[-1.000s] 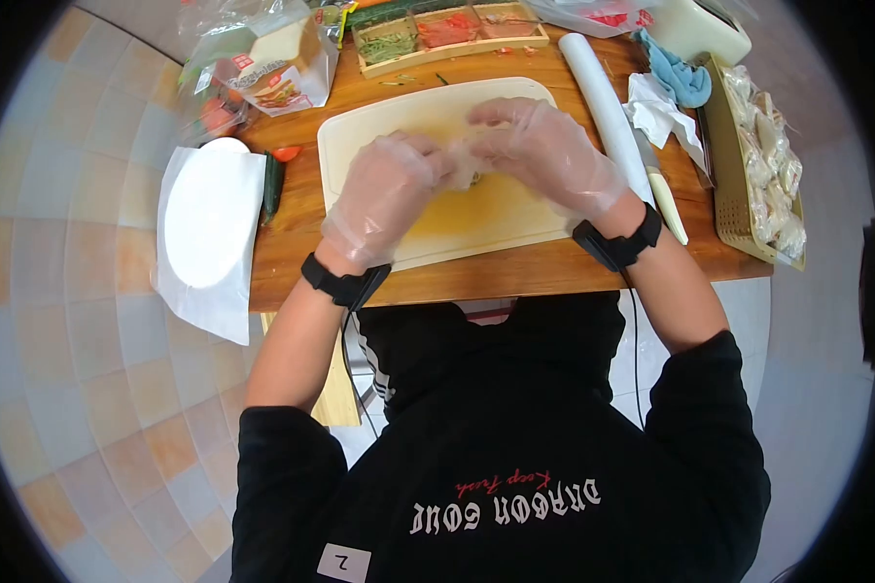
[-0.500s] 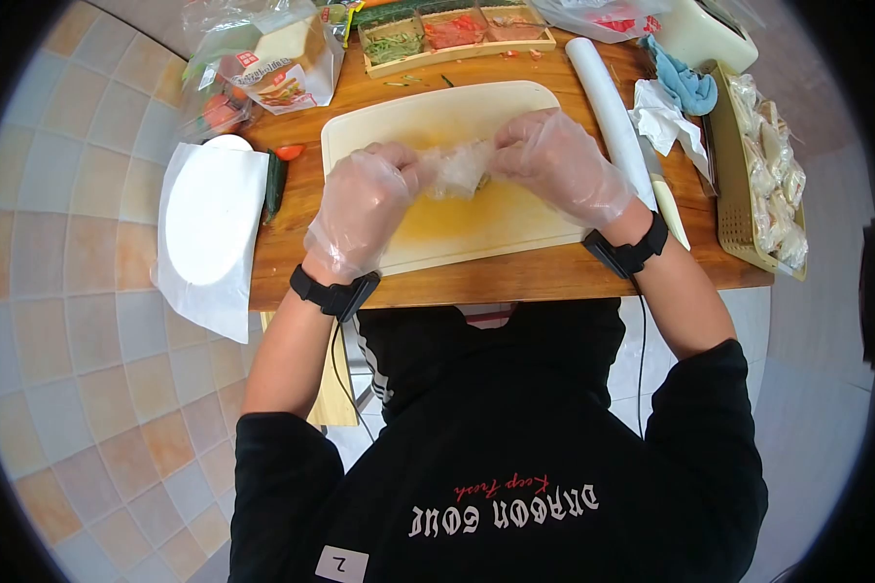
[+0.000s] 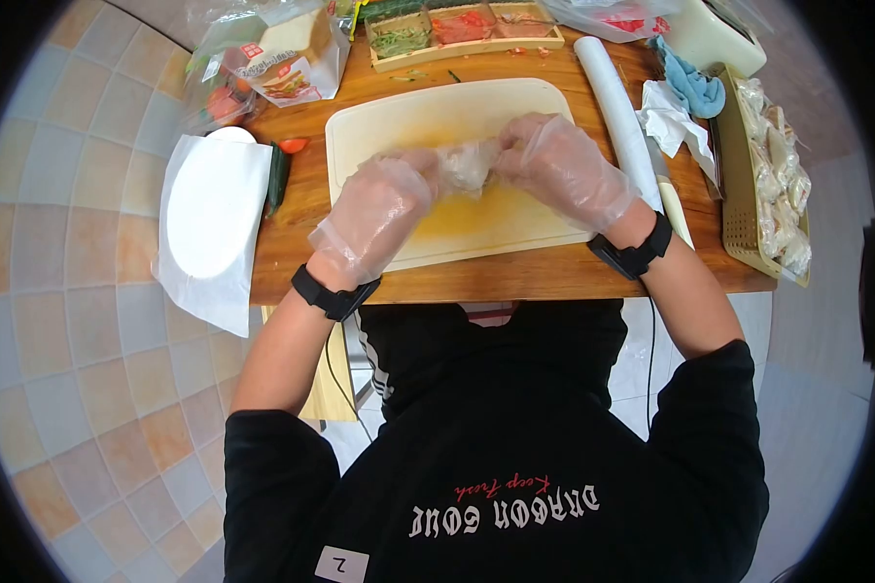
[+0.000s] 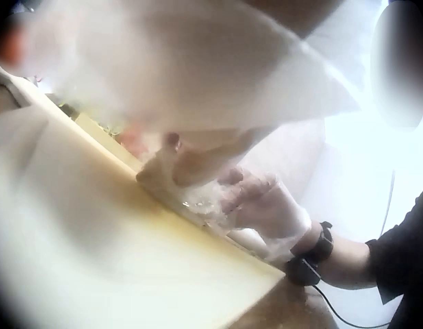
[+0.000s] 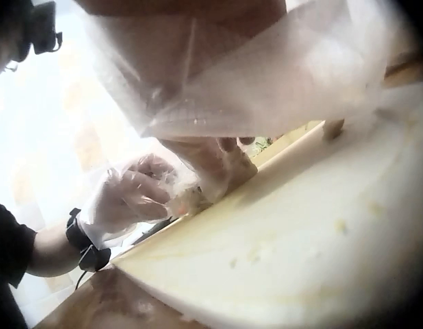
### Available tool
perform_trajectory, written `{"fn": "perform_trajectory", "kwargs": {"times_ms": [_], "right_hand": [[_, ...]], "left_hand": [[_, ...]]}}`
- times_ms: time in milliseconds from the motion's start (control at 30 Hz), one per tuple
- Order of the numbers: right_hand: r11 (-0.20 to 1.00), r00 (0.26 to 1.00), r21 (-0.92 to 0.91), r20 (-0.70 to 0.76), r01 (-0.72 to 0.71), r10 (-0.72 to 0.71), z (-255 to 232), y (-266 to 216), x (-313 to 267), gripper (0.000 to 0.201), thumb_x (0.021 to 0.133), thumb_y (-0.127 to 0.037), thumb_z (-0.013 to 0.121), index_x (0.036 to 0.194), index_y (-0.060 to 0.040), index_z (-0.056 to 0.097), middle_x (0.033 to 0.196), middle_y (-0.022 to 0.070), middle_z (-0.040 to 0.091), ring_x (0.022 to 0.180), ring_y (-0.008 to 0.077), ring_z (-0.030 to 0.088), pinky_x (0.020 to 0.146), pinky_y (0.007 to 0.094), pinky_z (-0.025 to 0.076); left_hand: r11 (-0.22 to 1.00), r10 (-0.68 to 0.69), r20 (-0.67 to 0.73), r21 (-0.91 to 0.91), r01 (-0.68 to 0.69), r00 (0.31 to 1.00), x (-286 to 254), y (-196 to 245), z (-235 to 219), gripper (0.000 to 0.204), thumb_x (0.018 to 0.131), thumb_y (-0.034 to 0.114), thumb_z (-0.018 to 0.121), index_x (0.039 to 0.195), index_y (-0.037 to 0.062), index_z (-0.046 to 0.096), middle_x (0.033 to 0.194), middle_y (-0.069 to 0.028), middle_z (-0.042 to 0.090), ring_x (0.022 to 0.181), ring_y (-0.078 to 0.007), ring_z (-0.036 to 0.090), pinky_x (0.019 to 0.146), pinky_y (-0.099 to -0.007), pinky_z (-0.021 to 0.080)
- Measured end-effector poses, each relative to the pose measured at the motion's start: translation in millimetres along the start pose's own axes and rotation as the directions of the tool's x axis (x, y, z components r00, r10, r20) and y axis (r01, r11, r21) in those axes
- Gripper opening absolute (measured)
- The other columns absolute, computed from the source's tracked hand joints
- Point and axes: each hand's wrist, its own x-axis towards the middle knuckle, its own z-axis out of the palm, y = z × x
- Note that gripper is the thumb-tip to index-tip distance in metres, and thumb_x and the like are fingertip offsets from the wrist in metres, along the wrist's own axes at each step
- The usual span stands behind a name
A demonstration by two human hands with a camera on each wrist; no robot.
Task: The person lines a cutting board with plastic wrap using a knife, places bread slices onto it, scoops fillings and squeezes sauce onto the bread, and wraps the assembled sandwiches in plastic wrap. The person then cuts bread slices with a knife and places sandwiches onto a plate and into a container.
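A small bundle in clear plastic wrap (image 3: 467,167) is held between the two gloved hands, over the cream cutting board (image 3: 515,233). My left hand (image 3: 379,209) pinches its left end, and my right hand (image 3: 564,170) grips the other end. Both hands wear loose transparent plastic gloves. In the left wrist view the crinkled wrap (image 4: 197,202) shows by the curled fingers of the right hand (image 4: 259,205), low over the board. The right wrist view shows the left hand (image 5: 132,199) with bent fingers at the wrap (image 5: 187,200). The bundle's filling is mostly hidden.
A white roll (image 3: 617,121) and a knife (image 3: 676,209) lie right of the board. Beyond them stands a basket (image 3: 739,219) of wrapped packets. At the back is a wooden tray (image 3: 467,49) of shredded fillings; bagged bread (image 3: 292,58) and paper (image 3: 209,214) are at left.
The hands have moved apart from close together, bringing the wrapped bundle into view between them. Over the last half second the bundle has become more bunched up.
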Motion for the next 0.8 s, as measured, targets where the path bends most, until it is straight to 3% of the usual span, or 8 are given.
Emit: {"fn": "perform_trajectory", "kwargs": {"times_ms": [67,267,433,567,667,733,767,800], "right_hand": [[0.997,1.000,0.079,0.002,-0.012,0.012,-6,-4,3,0.010,0.083,-0.015,0.076,0.092,-0.0102,0.079,0.097,0.0102,0.071,0.091,0.0307,0.069,0.079,0.0402,0.056],[0.930,0.969,0.273,0.059,-0.245,0.238,3,0,4,0.019,0.088,-0.022,0.073,0.090,-0.0038,0.079,0.099,0.0121,0.071,0.096,0.0337,0.067,0.085,0.0429,0.055],[0.937,0.965,0.233,0.054,-0.261,0.255,13,7,16,0.011,0.087,-0.013,0.071,0.086,-0.0031,0.076,0.095,0.0133,0.070,0.085,0.0353,0.067,0.079,0.0437,0.055],[0.949,0.973,0.222,0.008,-0.226,0.230,25,13,20,0.009,0.084,-0.010,0.070,0.085,-0.0018,0.073,0.094,0.0149,0.068,0.086,0.0363,0.067,0.079,0.0451,0.054],[0.966,0.969,0.094,0.076,-0.240,0.234,14,8,21,0.013,0.083,-0.011,0.072,0.093,-0.0025,0.074,0.096,0.0148,0.067,0.091,0.0365,0.067,0.081,0.0440,0.054],[0.961,0.967,0.138,0.115,-0.241,0.226,3,8,19,0.016,0.083,-0.011,0.073,0.096,-0.0023,0.074,0.099,0.0144,0.068,0.092,0.0364,0.067,0.083,0.0432,0.054],[0.952,0.963,0.183,0.160,-0.245,0.217,-3,8,17,0.020,0.082,-0.012,0.074,0.099,-0.0021,0.074,0.101,0.0141,0.068,0.094,0.0362,0.067,0.084,0.0425,0.055],[0.952,0.964,0.185,0.156,-0.243,0.215,-11,9,14,0.020,0.082,-0.012,0.074,0.099,-0.0021,0.074,0.101,0.0141,0.068,0.094,0.0362,0.067,0.084,0.0425,0.055]], "left_hand": [[0.995,-0.086,0.060,0.049,0.083,0.994,2,-1,2,0.013,0.085,0.011,0.073,0.096,0.0098,0.077,0.103,-0.0093,0.071,0.088,-0.0336,0.070,0.076,-0.0415,0.058],[1.000,0.025,0.129,-0.019,-0.023,0.991,10,-6,-18,0.019,0.087,0.021,0.077,0.105,0.0158,0.080,0.112,-0.0097,0.069,0.100,-0.0335,0.068,0.085,-0.0432,0.056],[0.994,0.051,0.150,0.085,-0.064,0.987,4,-11,-17,0.031,0.086,0.022,0.077,0.117,0.0252,0.079,0.136,-0.0082,0.064,0.125,-0.0307,0.060,0.104,-0.0459,0.048],[0.973,0.099,0.103,0.197,-0.118,0.990,1,-10,-25,0.035,0.086,0.021,0.077,0.120,0.0264,0.078,0.141,-0.0076,0.062,0.129,-0.0294,0.059,0.104,-0.0455,0.048],[0.990,0.099,0.076,0.089,-0.106,0.992,-4,-15,-35,0.034,0.082,0.022,0.080,0.117,0.0189,0.079,0.139,-0.0072,0.064,0.122,-0.0313,0.063,0.104,-0.0448,0.050],[0.943,-0.095,0.046,-0.314,0.105,0.994,-16,-26,-30,0.039,0.082,0.017,0.079,0.122,0.0157,0.077,0.140,-0.0107,0.063,0.125,-0.0337,0.062,0.109,-0.0431,0.047],[0.945,-0.094,0.047,-0.309,0.104,0.994,-20,-28,-26,0.039,0.082,0.017,0.079,0.122,0.0157,0.077,0.140,-0.0107,0.063,0.125,-0.0337,0.062,0.109,-0.0431,0.047],[0.850,-0.184,-0.031,-0.508,0.143,0.982,-23,-30,-22,0.040,0.086,0.016,0.077,0.126,0.0112,0.074,0.140,-0.0122,0.064,0.126,-0.0323,0.062,0.110,-0.0414,0.046]]}}
